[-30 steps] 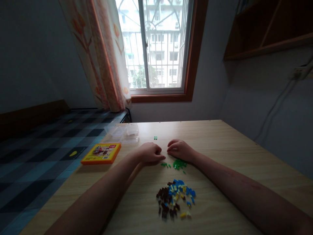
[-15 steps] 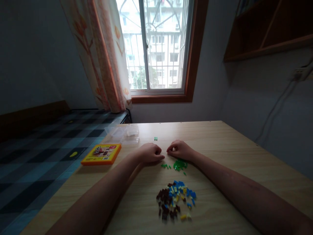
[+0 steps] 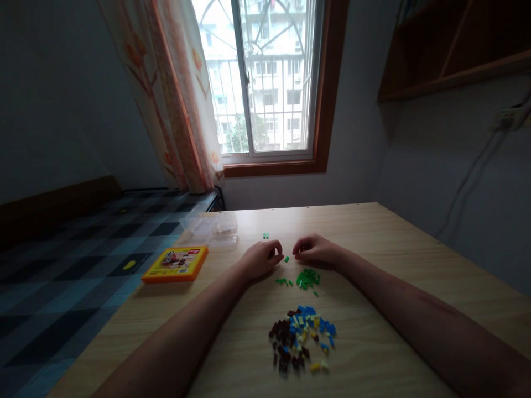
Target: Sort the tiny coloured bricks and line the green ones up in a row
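On the table's far half, a small green brick (image 3: 286, 259) lies between my two hands. My left hand (image 3: 263, 258) rests just left of it, with fingers curved and a gap between thumb and forefinger. To the right of the brick, my right hand (image 3: 317, 250) has its fingertips drawn together; whatever they may hold is hidden. A heap of green bricks (image 3: 307, 278) lies below my right hand, and several loose green bricks (image 3: 284, 282) sit left of the heap. Two green pieces (image 3: 266, 235) stand side by side beyond my left hand.
Nearer me is a mixed pile of brown bricks (image 3: 282, 333), blue bricks (image 3: 307, 312) and yellow ones. An orange-yellow box (image 3: 176, 264) lies at the left, with clear plastic trays (image 3: 224, 224) behind it. A bed (image 3: 74, 276) adjoins the table's left side.
My hands have moved apart slightly, the right one shifting right. A green brick now shows on the table between them. The view has shifted a little.
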A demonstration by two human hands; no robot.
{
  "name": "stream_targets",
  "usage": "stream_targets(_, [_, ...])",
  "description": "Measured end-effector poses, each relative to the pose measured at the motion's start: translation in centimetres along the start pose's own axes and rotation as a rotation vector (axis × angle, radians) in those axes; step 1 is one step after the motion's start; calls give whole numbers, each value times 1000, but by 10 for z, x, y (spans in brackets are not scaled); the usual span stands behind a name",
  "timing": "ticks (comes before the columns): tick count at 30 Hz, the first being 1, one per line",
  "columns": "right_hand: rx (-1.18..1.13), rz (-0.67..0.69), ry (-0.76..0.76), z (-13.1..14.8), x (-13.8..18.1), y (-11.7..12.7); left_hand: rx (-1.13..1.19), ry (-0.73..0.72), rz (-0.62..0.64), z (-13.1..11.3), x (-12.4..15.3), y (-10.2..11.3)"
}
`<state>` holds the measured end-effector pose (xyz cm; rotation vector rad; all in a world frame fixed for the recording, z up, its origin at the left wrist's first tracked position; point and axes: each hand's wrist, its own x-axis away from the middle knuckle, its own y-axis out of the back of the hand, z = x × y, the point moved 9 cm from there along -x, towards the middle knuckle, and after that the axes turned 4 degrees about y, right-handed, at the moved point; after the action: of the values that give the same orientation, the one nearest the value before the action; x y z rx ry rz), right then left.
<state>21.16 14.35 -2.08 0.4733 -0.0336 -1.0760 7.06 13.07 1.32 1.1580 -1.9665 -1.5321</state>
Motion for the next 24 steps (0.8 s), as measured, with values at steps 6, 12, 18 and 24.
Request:
stream_targets(6, [69,247,24,12,7,-13,27,-68,10,-9,-1,-5])
stream_targets(12, [212,397,177,26,6,-27,1,-51,-33,-3,-4,-3])
stream_targets(18, [193,355,187,21,5,-26,9,-57,-44,-1,-4,-3])
stream_targets(24, [208,149,194,14,1,-19,-10,-34,-65,3,-4,-2])
